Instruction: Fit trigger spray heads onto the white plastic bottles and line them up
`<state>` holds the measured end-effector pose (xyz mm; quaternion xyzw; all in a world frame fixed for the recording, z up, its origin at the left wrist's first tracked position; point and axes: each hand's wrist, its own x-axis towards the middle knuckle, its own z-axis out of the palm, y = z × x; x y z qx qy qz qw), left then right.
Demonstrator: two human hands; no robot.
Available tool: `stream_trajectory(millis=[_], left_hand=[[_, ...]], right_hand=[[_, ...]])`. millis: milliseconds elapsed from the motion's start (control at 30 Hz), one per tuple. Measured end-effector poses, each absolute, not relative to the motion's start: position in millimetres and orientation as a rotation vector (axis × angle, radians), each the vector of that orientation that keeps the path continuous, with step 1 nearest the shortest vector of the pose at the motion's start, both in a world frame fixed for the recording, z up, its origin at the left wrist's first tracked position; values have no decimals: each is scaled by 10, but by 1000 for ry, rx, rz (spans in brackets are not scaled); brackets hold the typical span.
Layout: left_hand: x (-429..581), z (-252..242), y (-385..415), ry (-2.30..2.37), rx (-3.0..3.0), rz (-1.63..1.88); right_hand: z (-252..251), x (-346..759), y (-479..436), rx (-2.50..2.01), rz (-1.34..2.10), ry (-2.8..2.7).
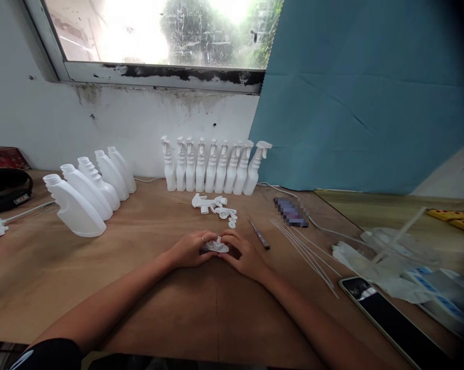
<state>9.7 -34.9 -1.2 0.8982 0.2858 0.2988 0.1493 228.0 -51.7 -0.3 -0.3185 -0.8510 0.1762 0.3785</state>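
My left hand (192,248) and my right hand (244,253) meet in front of me, low over the wooden table (166,303). Between their fingertips is a small white plastic sprayer part (218,245), held by both; the fingers cover some of it. A ring shows on a left finger. Just beyond the hands lie a white trigger spray head piece (206,202) and several loose white sprayer parts (225,211), some of them small rings. To the right of my right hand rests a thin screwdriver-like tool (260,234) with a dark handle.
Several assembled white spray bottles (212,167) stand by the wall. Several open white bottles (79,208) are at left. Thin white tubes (305,252), a blurred phone-like object (290,211), a black-screened phone (390,318) and a lidded plastic cup with straw (402,246) lie right.
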Motion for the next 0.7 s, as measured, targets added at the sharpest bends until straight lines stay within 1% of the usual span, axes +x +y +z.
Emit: stream_trajectory(millis=[100, 267, 367, 500, 600, 700], left_hand=[[96, -38, -311, 800, 2747, 860], [91, -68, -262, 745, 2853, 846], [96, -72, -276, 761, 2844, 866], [113, -54, -343, 896, 2748, 867], [127, -20, -386, 959, 2691, 826], [141, -1, -394, 956, 2680, 774]], right_hand=[[-40, 2276, -489, -810, 345, -2235], [-45, 2277, -470, -750, 322, -2261], [-14, 2275, -491, -758, 347, -2268], [57, 2372, -453, -822, 391, -2247], [115, 2616, -296, -1015, 242, -2084], [162, 2994, -101, -1379, -70, -2057]])
